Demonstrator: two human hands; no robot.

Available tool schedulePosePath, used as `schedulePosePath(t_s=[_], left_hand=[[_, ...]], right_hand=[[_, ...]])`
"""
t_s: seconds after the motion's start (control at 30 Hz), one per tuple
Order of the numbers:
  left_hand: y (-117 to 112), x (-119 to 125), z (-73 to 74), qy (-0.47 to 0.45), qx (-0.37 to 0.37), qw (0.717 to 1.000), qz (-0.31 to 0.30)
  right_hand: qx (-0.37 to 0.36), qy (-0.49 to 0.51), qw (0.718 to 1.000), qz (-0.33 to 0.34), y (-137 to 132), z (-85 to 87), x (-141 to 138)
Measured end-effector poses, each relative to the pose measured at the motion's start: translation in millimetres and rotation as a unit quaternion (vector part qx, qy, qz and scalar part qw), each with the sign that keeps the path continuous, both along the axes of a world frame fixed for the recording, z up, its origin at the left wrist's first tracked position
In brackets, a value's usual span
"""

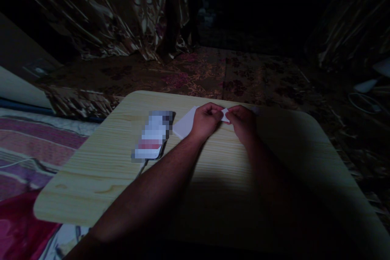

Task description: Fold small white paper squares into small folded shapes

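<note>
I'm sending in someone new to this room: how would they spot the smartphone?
Find the pale wood-grain table, then the left hand over it. Left of that hand, past the white paper, lies the smartphone. Unlike the paper, it has a dark edge and a cord at its near end.

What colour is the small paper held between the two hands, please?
The small paper looks white, best seen in the head view.

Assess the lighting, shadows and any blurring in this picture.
Head view: dim overall, the table brighter at picture left and darker toward the right; head view: the left hand reads clearer than the shadowed right hand, with the white paper between them pale; head view: heavy pixelation covers the phone.
</note>
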State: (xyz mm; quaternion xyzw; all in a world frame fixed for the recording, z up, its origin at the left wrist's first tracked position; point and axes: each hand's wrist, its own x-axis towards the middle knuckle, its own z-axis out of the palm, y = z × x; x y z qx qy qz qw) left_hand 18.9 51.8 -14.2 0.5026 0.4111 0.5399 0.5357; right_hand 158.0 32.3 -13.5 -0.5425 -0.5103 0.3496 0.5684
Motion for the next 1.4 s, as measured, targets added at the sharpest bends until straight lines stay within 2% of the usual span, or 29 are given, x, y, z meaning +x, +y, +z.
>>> schedulePosePath(t_s=[0.27,0.57,1.03,1.4], left_hand=[[0.1,0.2,1.2,-0.017,-0.003,1.0,0.0],[2.1,0.0,-0.2,-0.031,-0.006,0.999,-0.008],[1.3,-0.5,4.5,-0.087,-0.018,0.996,-0.022],[-1.8,-0.5,5.0,-0.058,-0.017,0.998,-0.032]], right_hand=[[-0.003,0.002,1.0,0.011,-3.2,5.4,0.1],[0.006,0.055,0.998,0.038,-1.8,3.0,0.2],[-0.002,0.083,0.995,0.053,-3.0,3.9,2.6],[-0.021,0.091,0.994,0.051,-6.4,9.2,2.5]])
